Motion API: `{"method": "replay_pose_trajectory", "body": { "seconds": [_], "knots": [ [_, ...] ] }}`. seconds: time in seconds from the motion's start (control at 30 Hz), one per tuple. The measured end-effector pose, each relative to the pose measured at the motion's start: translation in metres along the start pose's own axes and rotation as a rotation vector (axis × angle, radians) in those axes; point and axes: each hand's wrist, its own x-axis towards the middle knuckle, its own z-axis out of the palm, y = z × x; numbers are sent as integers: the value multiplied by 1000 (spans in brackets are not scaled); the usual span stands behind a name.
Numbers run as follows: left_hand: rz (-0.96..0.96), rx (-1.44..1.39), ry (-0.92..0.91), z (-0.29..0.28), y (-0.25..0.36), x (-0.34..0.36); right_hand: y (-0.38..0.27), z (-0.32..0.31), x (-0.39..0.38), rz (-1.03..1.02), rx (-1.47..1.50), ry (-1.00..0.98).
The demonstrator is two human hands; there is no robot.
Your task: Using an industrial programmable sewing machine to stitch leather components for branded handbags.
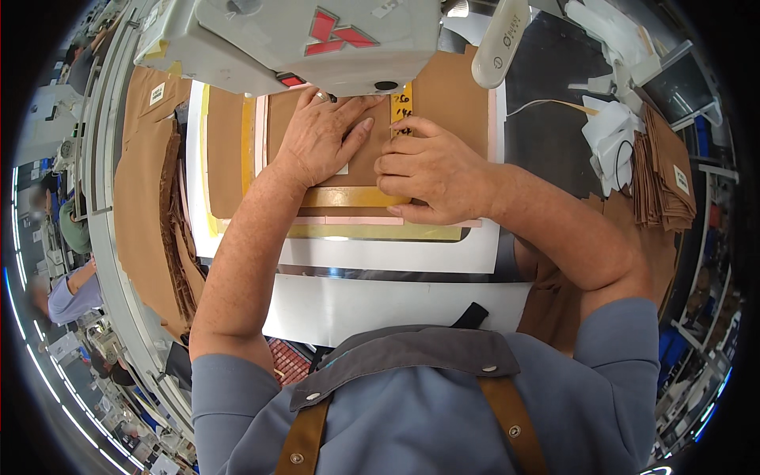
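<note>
A grey-white machine head (269,51) — boxy, smooth and bearing a red emblem — overhangs a worktable, hiding the far edge of the brown panel (362,168) beneath the worker's hands. A rounded white casing (503,43) juts in at the upper right, near crumpled white sheeting (613,146). Soft, rough-edged brown material (146,206) is heaped at left; flat brown pieces (663,178) are stacked at far right. The matte panel lies within straight, glossy yellow strips (348,196), above a smooth white sheet (317,255). The left hand (323,138) rests flat on the panel, thumb spread from the fingers. The right hand (434,170) curls over the strips' right side — whether its fingers pinch anything cannot be told.
</note>
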Motion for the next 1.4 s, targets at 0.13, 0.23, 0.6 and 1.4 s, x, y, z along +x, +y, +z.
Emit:
{"method": "replay_pose_trajectory", "body": {
  "seconds": [0.13, 0.23, 0.6, 1.4],
  "knots": [
    [-30, 34, -39, 4, -10, 3, 5, -6, 1, 17, -42, -113],
    [-69, 120, -81, 8, -23, 6, 6, -5, 0, 28, -89, -35],
    [13, 84, 34, 15, -53, 26, 16, -5, 3, 139, -200, 22],
    [-316, 245, -278, 9, -95, 8, 29, -3, -13, 194, -652, 185]
  ]
}}
